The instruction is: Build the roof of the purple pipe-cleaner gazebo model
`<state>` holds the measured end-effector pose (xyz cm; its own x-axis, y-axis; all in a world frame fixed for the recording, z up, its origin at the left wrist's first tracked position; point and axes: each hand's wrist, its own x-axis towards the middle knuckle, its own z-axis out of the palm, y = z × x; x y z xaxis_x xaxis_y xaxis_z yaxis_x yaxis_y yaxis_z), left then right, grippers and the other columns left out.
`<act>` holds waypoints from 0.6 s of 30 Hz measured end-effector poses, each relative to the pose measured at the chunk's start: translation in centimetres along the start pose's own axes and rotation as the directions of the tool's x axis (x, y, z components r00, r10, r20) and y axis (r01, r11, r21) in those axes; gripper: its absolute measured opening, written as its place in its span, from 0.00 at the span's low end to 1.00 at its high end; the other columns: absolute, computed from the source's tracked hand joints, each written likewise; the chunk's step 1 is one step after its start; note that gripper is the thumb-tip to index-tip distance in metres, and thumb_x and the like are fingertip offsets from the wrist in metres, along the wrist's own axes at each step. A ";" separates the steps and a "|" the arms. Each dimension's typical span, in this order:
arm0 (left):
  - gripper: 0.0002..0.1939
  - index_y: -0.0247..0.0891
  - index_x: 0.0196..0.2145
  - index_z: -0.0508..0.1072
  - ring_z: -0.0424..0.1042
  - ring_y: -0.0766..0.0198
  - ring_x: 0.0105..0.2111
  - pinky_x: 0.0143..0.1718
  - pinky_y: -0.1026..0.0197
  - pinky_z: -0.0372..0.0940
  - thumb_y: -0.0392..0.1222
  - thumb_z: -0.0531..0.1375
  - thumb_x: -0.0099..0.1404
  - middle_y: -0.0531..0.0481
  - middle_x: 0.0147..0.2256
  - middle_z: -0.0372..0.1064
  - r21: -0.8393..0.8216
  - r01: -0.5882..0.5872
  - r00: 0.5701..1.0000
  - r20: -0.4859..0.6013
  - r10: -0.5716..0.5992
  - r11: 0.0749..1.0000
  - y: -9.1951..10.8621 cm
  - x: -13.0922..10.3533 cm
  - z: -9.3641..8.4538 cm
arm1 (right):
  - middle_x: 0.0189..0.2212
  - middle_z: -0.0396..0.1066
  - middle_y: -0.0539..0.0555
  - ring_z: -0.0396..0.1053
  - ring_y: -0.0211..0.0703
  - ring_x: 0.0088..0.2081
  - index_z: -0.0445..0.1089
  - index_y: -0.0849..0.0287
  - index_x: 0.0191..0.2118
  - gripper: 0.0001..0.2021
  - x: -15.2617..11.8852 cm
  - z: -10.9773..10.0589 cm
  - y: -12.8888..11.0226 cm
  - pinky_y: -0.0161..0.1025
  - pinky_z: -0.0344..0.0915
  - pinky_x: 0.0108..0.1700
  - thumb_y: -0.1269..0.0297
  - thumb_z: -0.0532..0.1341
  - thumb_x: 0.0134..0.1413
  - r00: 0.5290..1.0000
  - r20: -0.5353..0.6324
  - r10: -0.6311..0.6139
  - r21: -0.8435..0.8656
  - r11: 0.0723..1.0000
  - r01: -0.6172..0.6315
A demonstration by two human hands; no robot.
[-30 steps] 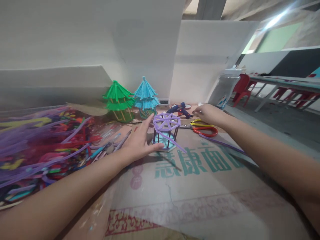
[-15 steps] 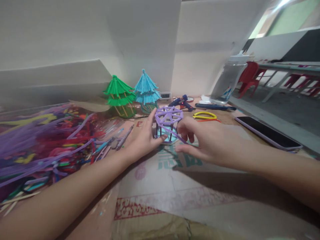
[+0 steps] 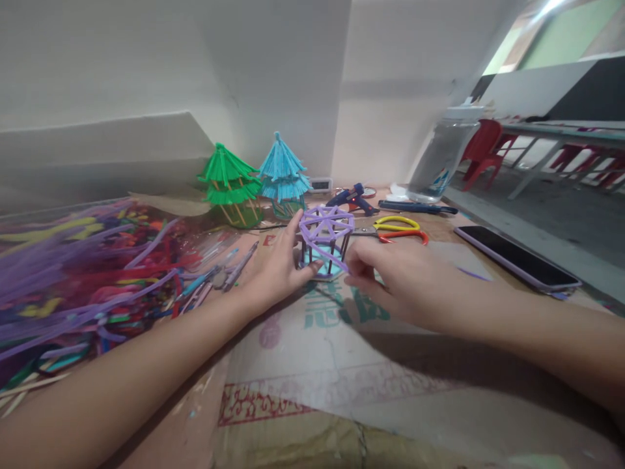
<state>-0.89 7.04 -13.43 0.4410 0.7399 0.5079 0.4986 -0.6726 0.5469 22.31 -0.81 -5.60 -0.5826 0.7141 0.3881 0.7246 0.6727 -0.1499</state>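
Observation:
A small pavilion model [image 3: 327, 223] stands upright on the cardboard, with a purple lattice top, dark posts and a light-blue base. My left hand [image 3: 280, 270] holds its left side, fingers along the posts and thumb at the front of the base. From the model's top edge a purple pipe cleaner [image 3: 328, 255] slants down to the right. My right hand [image 3: 395, 273] pinches that strip close to the model's front right; a purple tail shows beyond the hand. The fingertips of the right hand are partly hidden.
Behind stand a green model [image 3: 232, 185] and a blue model [image 3: 283, 176]. A glue gun [image 3: 354, 197], scissors [image 3: 400, 231], a cutter knife [image 3: 417, 208], a phone [image 3: 517, 257] and a plastic jar [image 3: 444, 156] lie or stand to the right. Pipe cleaners [image 3: 97, 280] heap up at left.
My right hand's fingers have closed from a loose, parted pose into a pinch on the purple pipe cleaner. The left hand keeps its hold on the model. The view has shifted slightly.

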 end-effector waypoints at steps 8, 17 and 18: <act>0.50 0.45 0.74 0.40 0.60 0.40 0.68 0.66 0.34 0.59 0.47 0.65 0.65 0.33 0.68 0.58 0.052 -0.023 0.999 -0.035 0.025 0.998 -0.6 0.0 0.3 | 0.36 0.80 0.57 0.75 0.47 0.38 0.74 0.59 0.43 0.08 1.0 -0.5 1.8 0.39 0.62 0.36 0.71 0.57 0.66 0.997 -0.031 -0.066 -0.237 0.970 0.057; 0.50 0.45 0.74 0.40 0.60 0.40 0.68 0.66 0.34 0.60 0.46 0.65 0.66 0.32 0.68 0.57 0.083 -0.062 0.997 -0.039 0.065 0.995 -0.7 -0.1 0.2 | 0.33 0.78 0.58 0.73 0.47 0.37 0.75 0.62 0.40 0.09 1.4 -0.5 2.5 0.40 0.62 0.37 0.70 0.56 0.66 0.992 -0.084 -0.096 -0.287 0.955 0.069; 0.50 0.44 0.74 0.40 0.61 0.40 0.68 0.65 0.34 0.60 0.46 0.65 0.66 0.31 0.68 0.57 0.094 -0.058 0.997 -0.042 0.062 0.994 -0.7 -0.1 0.2 | 0.33 0.78 0.58 0.73 0.46 0.36 0.75 0.61 0.39 0.09 1.5 -0.5 2.5 0.39 0.61 0.37 0.71 0.57 0.65 0.994 -0.082 -0.073 -0.278 0.959 0.048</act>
<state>-1.10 7.44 -14.03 0.4396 0.6954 0.5685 0.5402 -0.7103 0.4513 23.42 1.87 -4.92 -0.6021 0.6446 0.4712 0.7696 0.6257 0.1274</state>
